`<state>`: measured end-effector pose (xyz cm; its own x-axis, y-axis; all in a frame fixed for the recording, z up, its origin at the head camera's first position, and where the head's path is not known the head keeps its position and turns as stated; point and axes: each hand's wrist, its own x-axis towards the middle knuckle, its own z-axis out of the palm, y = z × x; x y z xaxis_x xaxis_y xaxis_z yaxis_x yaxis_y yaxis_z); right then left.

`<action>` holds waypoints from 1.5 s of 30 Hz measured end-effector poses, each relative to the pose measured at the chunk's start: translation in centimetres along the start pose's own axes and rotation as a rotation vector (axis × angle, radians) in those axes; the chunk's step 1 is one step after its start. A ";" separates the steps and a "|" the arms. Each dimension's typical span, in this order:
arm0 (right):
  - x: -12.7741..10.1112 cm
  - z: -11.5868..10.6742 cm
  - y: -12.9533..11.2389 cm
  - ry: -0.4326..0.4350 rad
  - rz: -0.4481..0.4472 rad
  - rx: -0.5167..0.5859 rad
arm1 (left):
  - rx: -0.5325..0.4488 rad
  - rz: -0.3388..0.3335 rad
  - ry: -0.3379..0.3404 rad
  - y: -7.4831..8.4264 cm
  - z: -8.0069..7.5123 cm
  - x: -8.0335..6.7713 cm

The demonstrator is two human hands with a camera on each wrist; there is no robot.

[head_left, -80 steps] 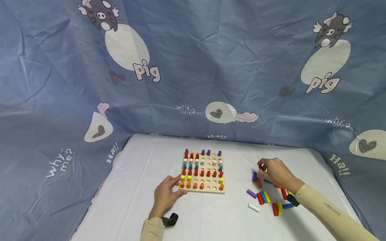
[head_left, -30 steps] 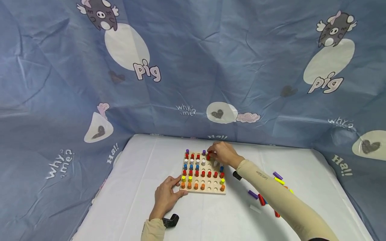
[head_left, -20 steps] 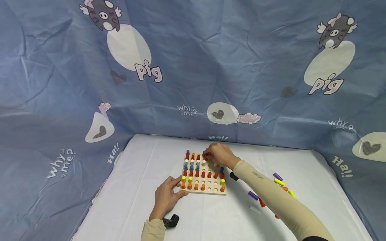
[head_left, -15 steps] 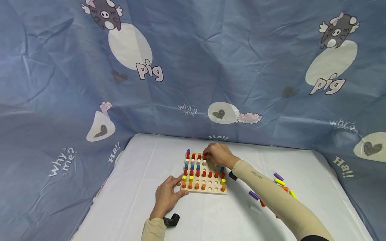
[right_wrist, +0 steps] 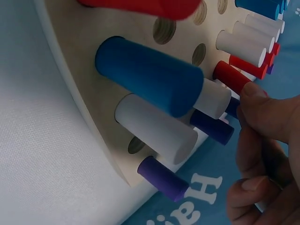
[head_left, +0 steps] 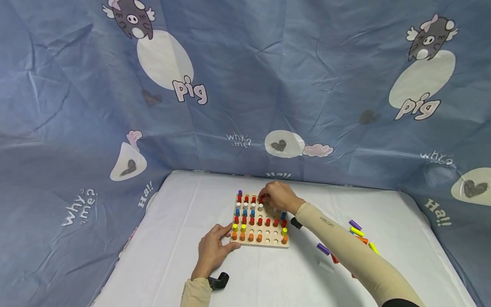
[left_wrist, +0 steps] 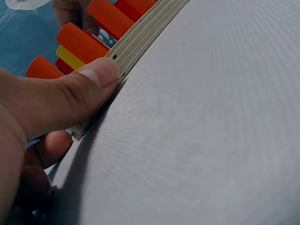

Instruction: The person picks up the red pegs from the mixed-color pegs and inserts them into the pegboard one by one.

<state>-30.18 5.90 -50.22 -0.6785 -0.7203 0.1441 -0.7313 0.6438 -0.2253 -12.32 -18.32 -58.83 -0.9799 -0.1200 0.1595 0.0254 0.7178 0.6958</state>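
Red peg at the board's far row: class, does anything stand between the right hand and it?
No. The right hand already has its fingertips on the red peg; neighbouring pegs stand beside it, not between.

Even, soft overhead light; faint shadows on desk [head_left: 172,256]. Head view sharp, edges bowed. Wrist views blurred close up.

A square wooden pegboard [head_left: 273,244] lies flat near the middle of the bench, a little toward its far edge, with upright purple, red, white, blue, yellow and orange pegs standing in rows. The left hand [head_left: 212,250] presses its thumb against the board's near-left corner. The right hand [head_left: 279,197] pinches a red peg [right_wrist: 233,76] standing in the board's second row from the far edge.
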 end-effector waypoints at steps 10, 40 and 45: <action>-0.4 0.5 0.0 0.000 -0.004 -0.013 | 0.003 -0.002 -0.009 0.0 0.2 -0.1; -3.0 -2.1 1.8 -0.025 -0.003 0.006 | 0.013 0.020 -0.005 0.2 0.4 -0.5; -4.9 -4.4 3.4 0.003 -0.013 -0.029 | 0.024 0.024 0.008 0.2 0.0 -0.2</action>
<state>-29.61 12.77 -47.48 -0.6695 -0.7276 0.1497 -0.7414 0.6420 -0.1953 -12.16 -18.16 -58.76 -0.9774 -0.1083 0.1816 0.0437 0.7367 0.6748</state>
